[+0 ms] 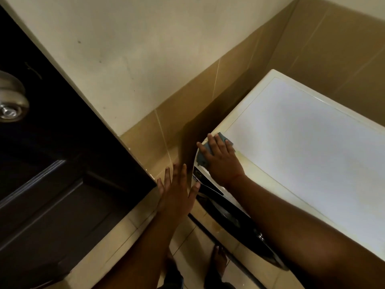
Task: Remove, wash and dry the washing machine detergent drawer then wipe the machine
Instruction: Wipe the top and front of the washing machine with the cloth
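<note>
The white washing machine [302, 142] fills the right side, seen from above, with its dark control panel [225, 207] along the front edge. My right hand [223, 161] lies flat on a blue cloth [203, 157] and presses it onto the machine's front left corner. My left hand [177, 192] hovers with fingers spread, just left of that corner, holding nothing. The detergent drawer is not visible.
A dark wooden door [52, 163] with a metal knob [11, 99] stands open at the left. Beige wall tiles [187, 113] run behind the machine. My bare feet [218, 261] stand on the tiled floor in the narrow gap between door and machine.
</note>
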`<state>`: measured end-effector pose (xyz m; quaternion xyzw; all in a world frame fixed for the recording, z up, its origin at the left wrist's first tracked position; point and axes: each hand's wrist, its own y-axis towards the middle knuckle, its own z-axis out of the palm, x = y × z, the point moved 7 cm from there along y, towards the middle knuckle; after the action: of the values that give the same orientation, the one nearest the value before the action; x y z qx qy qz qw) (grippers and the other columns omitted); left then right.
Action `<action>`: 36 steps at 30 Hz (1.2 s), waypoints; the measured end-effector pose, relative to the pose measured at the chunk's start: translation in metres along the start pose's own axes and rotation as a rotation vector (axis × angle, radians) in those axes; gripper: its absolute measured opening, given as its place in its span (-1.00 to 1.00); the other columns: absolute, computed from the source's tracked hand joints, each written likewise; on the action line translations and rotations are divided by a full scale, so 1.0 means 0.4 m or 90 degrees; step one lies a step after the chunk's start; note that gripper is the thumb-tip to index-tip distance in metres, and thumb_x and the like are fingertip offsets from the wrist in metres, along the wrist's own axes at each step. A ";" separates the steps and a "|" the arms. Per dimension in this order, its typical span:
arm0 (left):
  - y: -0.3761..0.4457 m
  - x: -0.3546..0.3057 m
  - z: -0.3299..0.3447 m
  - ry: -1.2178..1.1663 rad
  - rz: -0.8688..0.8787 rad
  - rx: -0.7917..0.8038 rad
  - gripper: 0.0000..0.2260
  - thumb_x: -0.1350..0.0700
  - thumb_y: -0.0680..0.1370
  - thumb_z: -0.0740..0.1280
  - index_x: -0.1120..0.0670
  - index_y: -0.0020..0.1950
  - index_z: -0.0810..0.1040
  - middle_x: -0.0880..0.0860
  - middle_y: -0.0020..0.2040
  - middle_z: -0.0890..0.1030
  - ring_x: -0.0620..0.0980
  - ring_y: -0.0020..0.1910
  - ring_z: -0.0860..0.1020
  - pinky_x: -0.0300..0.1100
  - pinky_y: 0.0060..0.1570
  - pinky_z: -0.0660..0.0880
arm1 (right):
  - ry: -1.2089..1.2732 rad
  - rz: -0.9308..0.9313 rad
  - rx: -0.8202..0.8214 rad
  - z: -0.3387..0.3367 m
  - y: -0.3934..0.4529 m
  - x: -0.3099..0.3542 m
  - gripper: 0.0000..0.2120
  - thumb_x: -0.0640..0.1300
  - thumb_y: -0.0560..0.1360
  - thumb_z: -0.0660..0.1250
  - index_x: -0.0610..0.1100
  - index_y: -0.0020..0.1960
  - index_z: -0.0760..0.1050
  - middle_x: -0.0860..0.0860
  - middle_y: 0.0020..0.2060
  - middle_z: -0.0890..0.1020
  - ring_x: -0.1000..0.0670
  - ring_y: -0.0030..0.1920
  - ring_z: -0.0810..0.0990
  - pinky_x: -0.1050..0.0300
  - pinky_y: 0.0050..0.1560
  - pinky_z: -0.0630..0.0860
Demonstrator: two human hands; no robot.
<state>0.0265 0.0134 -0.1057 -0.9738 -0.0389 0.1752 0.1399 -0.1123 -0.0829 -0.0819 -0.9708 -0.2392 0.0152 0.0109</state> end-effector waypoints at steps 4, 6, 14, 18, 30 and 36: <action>-0.020 -0.022 0.013 -0.020 -0.032 -0.001 -0.29 -0.38 0.54 -0.22 -0.08 0.61 -0.20 0.01 0.62 -0.18 0.05 0.57 -0.29 0.17 0.51 -0.25 | 0.003 -0.040 0.006 0.000 0.017 0.000 -0.33 0.10 0.56 0.23 0.04 0.58 0.01 -0.20 0.56 0.07 -0.27 0.55 0.02 -0.27 0.50 0.01; -0.025 -0.026 0.014 -0.033 -0.059 -0.006 -0.30 -0.38 0.54 -0.21 -0.08 0.61 -0.21 0.02 0.62 -0.19 0.05 0.57 -0.30 0.15 0.51 -0.26 | 0.016 -0.061 -0.011 -0.004 -0.035 -0.004 -0.37 0.03 0.57 0.19 0.02 0.57 0.03 -0.19 0.56 0.07 -0.27 0.55 0.01 -0.28 0.51 0.02; -0.067 -0.038 0.033 -0.098 -0.131 -0.039 -0.33 -0.36 0.56 -0.19 -0.10 0.59 -0.24 0.00 0.61 -0.24 0.02 0.56 -0.33 0.13 0.50 -0.29 | -0.013 -0.155 0.013 -0.001 0.017 0.005 -0.37 0.04 0.57 0.16 0.02 0.58 0.04 -0.20 0.57 0.02 -0.26 0.56 -0.06 -0.27 0.52 -0.04; -0.113 -0.026 0.060 -0.111 -0.156 -0.029 -0.35 -0.33 0.60 -0.13 -0.09 0.60 -0.23 0.00 0.61 -0.25 0.03 0.56 -0.33 0.16 0.51 -0.26 | -0.054 -0.161 0.056 0.009 0.088 0.030 -0.36 0.00 0.54 0.23 0.02 0.57 0.09 -0.19 0.57 0.03 -0.26 0.56 -0.06 -0.28 0.51 -0.06; -0.188 0.072 0.078 -0.148 -0.247 -0.061 -0.34 -0.35 0.58 -0.16 -0.11 0.59 -0.27 -0.01 0.60 -0.29 0.02 0.54 -0.36 0.17 0.52 -0.24 | -0.146 -0.211 0.064 -0.008 0.107 0.077 -0.54 0.03 0.57 0.15 -0.10 0.42 0.39 -0.20 0.51 0.23 -0.27 0.52 0.12 -0.26 0.48 0.08; -0.206 0.126 0.078 -0.150 -0.282 -0.060 -0.32 -0.36 0.56 -0.20 -0.08 0.60 -0.25 0.01 0.60 -0.28 0.06 0.55 -0.34 0.19 0.51 -0.25 | -0.172 -0.281 0.030 -0.013 0.039 0.061 -0.46 -0.04 0.49 0.25 -0.13 0.45 0.35 -0.20 0.50 0.24 -0.29 0.51 0.13 -0.28 0.49 0.07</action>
<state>0.0604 0.1068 -0.1267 -0.9198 -0.2755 0.2507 0.1237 -0.0831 -0.0854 -0.0778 -0.8839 -0.4438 0.1476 0.0049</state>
